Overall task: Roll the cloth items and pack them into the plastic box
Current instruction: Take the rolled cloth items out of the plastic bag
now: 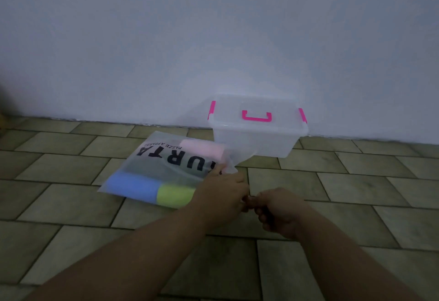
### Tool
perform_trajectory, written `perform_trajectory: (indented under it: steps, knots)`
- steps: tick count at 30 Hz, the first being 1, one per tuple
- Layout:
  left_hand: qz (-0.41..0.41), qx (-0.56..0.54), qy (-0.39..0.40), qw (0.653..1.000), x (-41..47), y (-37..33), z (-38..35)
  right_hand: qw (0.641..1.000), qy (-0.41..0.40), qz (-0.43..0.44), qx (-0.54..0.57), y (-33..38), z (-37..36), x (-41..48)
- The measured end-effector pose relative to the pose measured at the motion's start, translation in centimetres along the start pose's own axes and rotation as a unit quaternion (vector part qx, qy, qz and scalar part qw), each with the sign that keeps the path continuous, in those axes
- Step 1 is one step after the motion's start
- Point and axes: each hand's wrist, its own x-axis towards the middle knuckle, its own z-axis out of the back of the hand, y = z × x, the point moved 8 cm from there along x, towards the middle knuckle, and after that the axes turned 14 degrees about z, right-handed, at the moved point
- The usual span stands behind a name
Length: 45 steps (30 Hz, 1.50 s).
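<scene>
On the tiled floor [356, 182], close to the wall [213, 39], stands the box [256, 141]. It is clear plastic. Its lid [228, 110] is on, with a pink handle [256, 117] lying flat on top and pink latches [212, 108] at both ends. Nothing can be made out inside it.

The bag [166, 165], of frosted plastic with black lettering, lies flat on the floor to the left of the box and nearer the person. The cloths are inside the bag:
- pink cloth [202, 149]: at the far edge, next to the box;
- blue cloth [133, 185]: at the near left edge;
- green cloth [175, 196]: just beside the blue cloth, on its right.

A grey area under the lettering cannot be identified.

The left hand [225, 189] grips the bag at its near right edge, fingers curled round the plastic. A loose flap of the bag rises beside this hand towards the front left corner of the box; whether flap and box touch cannot be told.

The right hand [280, 210] is just right of the left hand, fingers curled, with its fingertips meeting the left hand. Whether it pinches the bag's edge cannot be told. Both forearms are bare.
</scene>
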Motion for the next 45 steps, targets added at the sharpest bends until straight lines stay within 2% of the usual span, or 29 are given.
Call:
perform_trajectory:
  steps: [4, 8, 11, 15, 18, 19, 20, 22, 25, 28, 32, 35, 38, 42, 45]
  knots:
    - [-0.021, -0.01, 0.039, 0.999, -0.4, -0.6, -1.0, 0.998, 0.021, -0.054, 0.038, -2.4, -0.2, -0.3]
    - [-0.033, -0.05, 0.085, 0.995, -0.2, -1.3, -1.4, 0.994, -0.015, -0.084, 0.062, -3.6, 0.1, 1.0]
    - [-0.035, -0.076, 0.117, 0.99, -0.1, -1.1, -1.6, 0.995, -0.049, -0.081, 0.042, -2.4, 0.6, 3.7]
    - [-0.054, -0.045, 0.181, 0.981, 0.0, -1.0, -2.1, 0.995, -0.086, -0.055, 0.015, 0.5, 1.1, 8.1]
    - [0.019, -0.105, 0.229, 0.968, 1.2, -0.1, -1.6, 0.995, -0.085, -0.039, 0.017, 1.4, 1.1, 9.7]
    - [0.062, -0.126, 0.209, 0.968, 2.2, 0.5, -1.1, 0.996, -0.085, -0.033, 0.018, 1.6, 1.1, 9.7]
    - [0.099, -0.112, 0.171, 0.974, 3.4, 1.1, -0.7, 0.995, -0.091, -0.026, 0.016, 1.7, 1.3, 9.6]
    - [0.153, 0.016, 0.123, 0.981, 5.1, 1.9, -0.5, 0.994, -0.098, -0.024, 0.033, 1.3, 1.4, 9.3]
    - [0.147, 0.151, 0.169, 0.963, 5.7, 1.2, -2.8, 0.993, -0.088, -0.026, 0.08, 0.4, 1.4, 8.6]
    - [0.103, 0.197, 0.19, 0.956, 5.3, 0.1, -4.0, 0.993, -0.088, -0.014, 0.079, -0.5, 1.8, 7.9]
    - [0.085, 0.118, 0.224, 0.964, 4.3, 0.2, -3.2, 0.991, -0.104, -0.006, 0.081, -0.9, 3.0, 8.0]
    - [0.081, 0.073, 0.245, 0.963, 3.1, 0.4, -2.9, 0.978, -0.192, 0.006, 0.079, 0.9, 6.3, 9.9]
    - [0.088, 0.015, 0.223, 0.971, 2.5, 0.4, -2.2, 0.962, -0.265, 0.021, 0.064, 2.2, 9.2, 11.6]
    - [0.146, -0.07, 0.172, 0.972, 2.7, 2.0, -1.0, 0.956, -0.286, 0.044, 0.051, 2.5, 9.7, 11.5]
    - [0.204, -0.108, 0.13, 0.964, 3.6, 5.4, 0.8, 0.944, -0.303, 0.131, -0.007, 3.7, 9.5, 8.3]
